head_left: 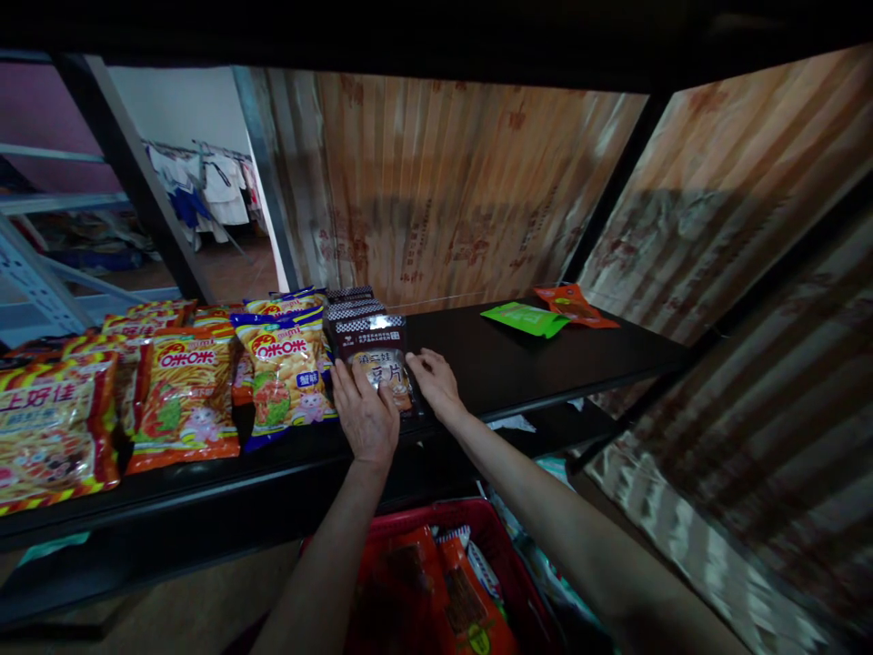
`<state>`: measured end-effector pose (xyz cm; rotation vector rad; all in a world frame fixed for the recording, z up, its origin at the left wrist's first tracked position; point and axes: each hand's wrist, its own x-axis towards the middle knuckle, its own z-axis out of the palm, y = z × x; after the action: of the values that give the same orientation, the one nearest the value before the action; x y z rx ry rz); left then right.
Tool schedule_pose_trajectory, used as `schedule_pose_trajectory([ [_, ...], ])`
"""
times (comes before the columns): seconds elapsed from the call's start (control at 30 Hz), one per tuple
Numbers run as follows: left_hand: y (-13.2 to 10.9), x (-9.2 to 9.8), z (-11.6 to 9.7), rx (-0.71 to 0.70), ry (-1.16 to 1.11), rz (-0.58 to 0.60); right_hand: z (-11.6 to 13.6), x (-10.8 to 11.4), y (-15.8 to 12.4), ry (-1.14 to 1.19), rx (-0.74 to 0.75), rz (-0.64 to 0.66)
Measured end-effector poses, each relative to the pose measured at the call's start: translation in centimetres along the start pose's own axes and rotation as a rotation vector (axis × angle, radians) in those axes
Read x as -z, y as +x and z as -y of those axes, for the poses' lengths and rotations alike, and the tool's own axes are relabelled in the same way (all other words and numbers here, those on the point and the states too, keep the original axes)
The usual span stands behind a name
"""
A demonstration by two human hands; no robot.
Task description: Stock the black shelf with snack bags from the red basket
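A dark brown snack bag (372, 338) with a pale label stands at the front of a short row of like bags on the black shelf (470, 355). My left hand (366, 414) lies against its lower left front, fingers stretched out. At the bag's right edge is my right hand (435, 380), its fingers bent and touching or very near the side. The fingers of the right hand are partly curled, with no grip on the bag visible. A blue-and-yellow snack bag (290, 373) stands directly left of the left hand.
Orange snack bags (187, 391) and a yellow-red bag (58, 432) stand in rows further left. A green packet (525, 318) and an orange packet (579, 307) lie flat at the right. Below, a red basket (501, 528) holds orange packets. Dark posts (617, 186) and a curtain (464, 182) border the shelf.
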<state>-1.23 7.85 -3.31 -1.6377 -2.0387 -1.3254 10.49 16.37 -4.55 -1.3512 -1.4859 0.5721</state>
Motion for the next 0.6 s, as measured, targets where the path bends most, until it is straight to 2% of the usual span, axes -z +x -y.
schedule_pose_trajectory([
  [0.13, -0.1, -0.1, -0.1, -0.011, -0.012, 0.002, 0.3, 0.2, -0.6, 0.004, 0.028, 0.023],
  [0.3, -0.1, -0.1, -0.1, -0.030, -0.004, -0.012, 1.0, -0.4, 0.6, 0.036, 0.058, -0.006],
  [0.43, -0.2, -0.1, 0.0, -0.065, 0.004, -0.028, 1.4, -0.6, 1.0, -0.015, 0.118, -0.029],
  [0.6, -1.0, 0.3, 0.0, -0.120, 0.021, -0.008, 1.1, -0.7, 0.3, -0.083, 0.140, 0.010],
])
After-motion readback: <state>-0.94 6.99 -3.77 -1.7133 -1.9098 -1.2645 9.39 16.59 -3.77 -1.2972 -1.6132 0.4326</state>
